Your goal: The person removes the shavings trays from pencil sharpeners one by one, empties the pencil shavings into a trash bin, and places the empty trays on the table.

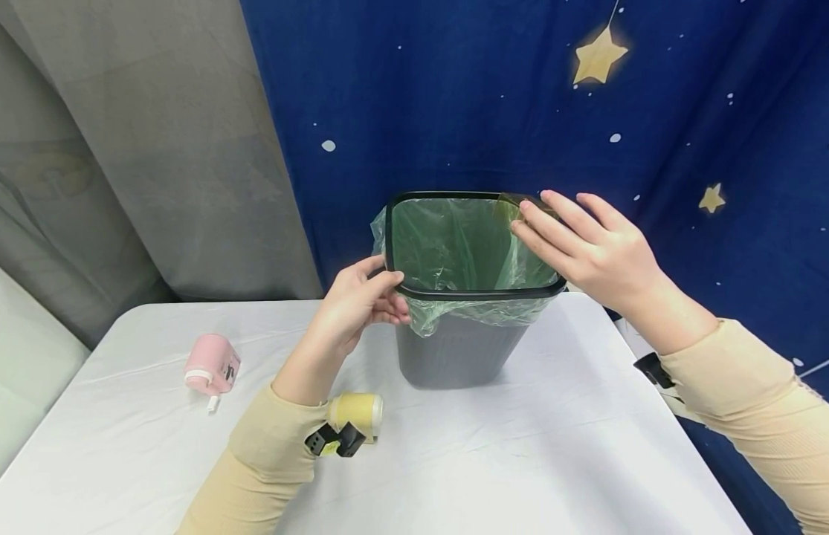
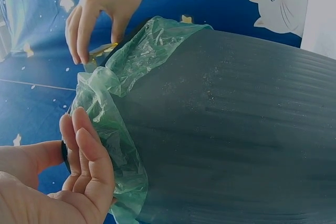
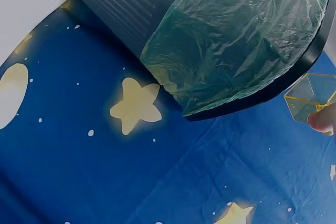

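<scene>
A grey trash can (image 1: 454,353) with a black rim stands on the table, lined with a thin green plastic bag (image 1: 447,241) whose edge folds down outside. With thumb above and fingers below, my left hand (image 1: 357,301) pinches the rim at its near left corner. My right hand (image 1: 588,245) is over the bin's right side and holds a small clear box (image 3: 310,95) with yellow edges. The thumb lies against the box in the right wrist view. In the left wrist view, the box (image 2: 100,56) appears at the far side of the rim, between thumb and fingers.
A pink container (image 1: 213,362) with a white cap lies on the white table (image 1: 555,461) at left, a small white piece (image 1: 213,403) beside it. The yellow container (image 1: 357,411) is partly behind my left wrist. A blue starry curtain (image 1: 454,89) hangs behind the table.
</scene>
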`<state>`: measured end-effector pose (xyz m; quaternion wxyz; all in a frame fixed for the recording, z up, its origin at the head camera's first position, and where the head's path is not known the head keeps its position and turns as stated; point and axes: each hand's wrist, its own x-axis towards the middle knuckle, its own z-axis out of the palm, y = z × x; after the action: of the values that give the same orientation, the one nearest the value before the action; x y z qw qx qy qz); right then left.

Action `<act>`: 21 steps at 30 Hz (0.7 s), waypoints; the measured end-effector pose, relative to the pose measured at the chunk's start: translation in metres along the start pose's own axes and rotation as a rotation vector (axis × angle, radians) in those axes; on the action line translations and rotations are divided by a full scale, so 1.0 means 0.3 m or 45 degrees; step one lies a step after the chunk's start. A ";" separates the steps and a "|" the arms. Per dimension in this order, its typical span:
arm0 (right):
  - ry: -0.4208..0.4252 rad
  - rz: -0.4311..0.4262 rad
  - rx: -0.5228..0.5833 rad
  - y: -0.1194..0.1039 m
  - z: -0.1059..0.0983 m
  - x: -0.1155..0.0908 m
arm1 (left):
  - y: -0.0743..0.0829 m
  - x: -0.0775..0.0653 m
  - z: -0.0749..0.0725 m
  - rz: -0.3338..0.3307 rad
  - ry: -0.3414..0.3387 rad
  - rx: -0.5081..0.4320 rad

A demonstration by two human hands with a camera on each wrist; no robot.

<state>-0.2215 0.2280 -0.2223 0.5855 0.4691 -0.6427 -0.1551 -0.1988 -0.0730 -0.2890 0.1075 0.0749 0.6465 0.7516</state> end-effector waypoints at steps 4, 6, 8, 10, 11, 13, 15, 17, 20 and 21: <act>-0.024 -0.001 0.019 -0.002 0.004 -0.009 | -0.002 0.001 0.000 -0.003 0.002 0.001; -0.039 -0.004 0.023 -0.003 0.006 -0.016 | -0.002 0.001 0.000 -0.001 0.003 0.000; -0.060 -0.010 0.023 -0.002 0.008 -0.024 | -0.002 0.001 0.000 -0.001 0.004 0.000; -0.072 -0.010 0.027 -0.002 0.010 -0.032 | -0.002 0.002 -0.001 -0.002 0.004 0.000; -0.076 -0.008 0.028 -0.002 0.010 -0.036 | -0.002 0.002 -0.001 -0.002 0.005 0.001; -0.099 -0.005 0.032 -0.001 0.011 -0.045 | -0.002 0.002 -0.001 -0.002 0.006 0.002; -0.119 -0.001 0.037 -0.002 0.011 -0.053 | -0.003 0.003 -0.001 0.000 0.007 0.001; -0.143 0.002 0.036 -0.002 0.012 -0.064 | -0.004 0.004 0.000 0.004 0.007 -0.003; -0.174 0.000 0.035 -0.001 0.015 -0.079 | -0.006 0.005 0.001 0.010 0.006 -0.011; -0.180 0.000 0.035 0.000 0.017 -0.084 | -0.007 0.006 0.001 0.012 0.006 -0.013</act>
<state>-0.2291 0.2458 -0.2390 0.5321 0.4652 -0.6845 -0.1790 -0.2003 -0.0719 -0.2911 0.1031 0.0756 0.6424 0.7556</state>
